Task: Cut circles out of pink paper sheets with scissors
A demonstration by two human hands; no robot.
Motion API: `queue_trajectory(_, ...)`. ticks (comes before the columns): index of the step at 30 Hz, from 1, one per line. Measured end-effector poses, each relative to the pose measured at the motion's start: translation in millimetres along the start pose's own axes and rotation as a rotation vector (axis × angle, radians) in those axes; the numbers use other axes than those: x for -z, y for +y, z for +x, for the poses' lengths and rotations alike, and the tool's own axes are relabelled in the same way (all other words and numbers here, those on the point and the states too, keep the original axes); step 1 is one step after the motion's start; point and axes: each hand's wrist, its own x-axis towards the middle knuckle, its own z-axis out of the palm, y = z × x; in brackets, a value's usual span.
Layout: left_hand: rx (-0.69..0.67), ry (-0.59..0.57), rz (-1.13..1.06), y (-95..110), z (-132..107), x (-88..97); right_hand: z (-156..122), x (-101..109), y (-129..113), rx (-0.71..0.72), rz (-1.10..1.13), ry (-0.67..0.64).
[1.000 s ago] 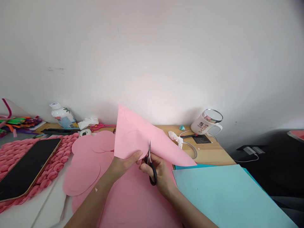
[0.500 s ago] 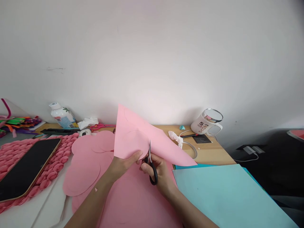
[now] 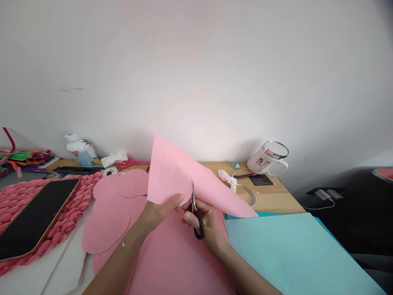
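While our left hand (image 3: 158,213) pinches the lower edge of the pink sheet (image 3: 181,176), our right hand (image 3: 208,227) grips the scissors (image 3: 196,213). Their blades point up and away, with the long axis near upright. The sheet stands tilted above the counter (image 3: 270,198), its top edge slanting down rightward.

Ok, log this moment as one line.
left hand: pinching pink sheet lower edge | right hand: scissors in grip, blades at sheet edge | nearby: pink circles, blue sheet, mug, phone

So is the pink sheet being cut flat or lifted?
Lifted: left hand holds the pink sheet up off the table, scissors in right hand cutting it.
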Motion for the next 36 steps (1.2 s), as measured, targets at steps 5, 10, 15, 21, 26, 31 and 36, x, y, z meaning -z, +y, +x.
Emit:
queue_trajectory(5, -0.015, -0.003, 0.014, 1.9, 0.6, 0.4, 0.2, 0.8, 3.9, -0.024, -0.006, 0.031)
queue_trajectory(10, -0.017, 0.024, 0.036, 1.3, 0.2, 0.4, 1.0, 0.8, 4.9, -0.014, -0.001, 0.029)
queue_trajectory(15, -0.001, 0.039, 0.031, -0.4, -0.6, 0.7, -0.3, 0.0, 5.8, 0.001, -0.005, 0.027)
queue_trajectory(21, -0.031, 0.093, -0.070, -6.4, 2.7, -2.6, -1.6, -2.2, 6.3, 0.009, -0.001, 0.031)
queue_trajectory(26, -0.031, 0.143, -0.234, -10.1, 2.7, -11.7, -0.5, -2.1, 8.9, 0.033, 0.004, 0.071)
queue_trajectory(31, 0.043, 0.171, -0.174, -11.9, -1.2, -21.1, -1.0, -3.7, 10.8, 0.034, -0.009, 0.042)
queue_trajectory(36, 0.053, 0.152, -0.161, -9.2, -1.7, -17.3, 0.5, -3.2, 13.6, -0.021, 0.012, 0.047)
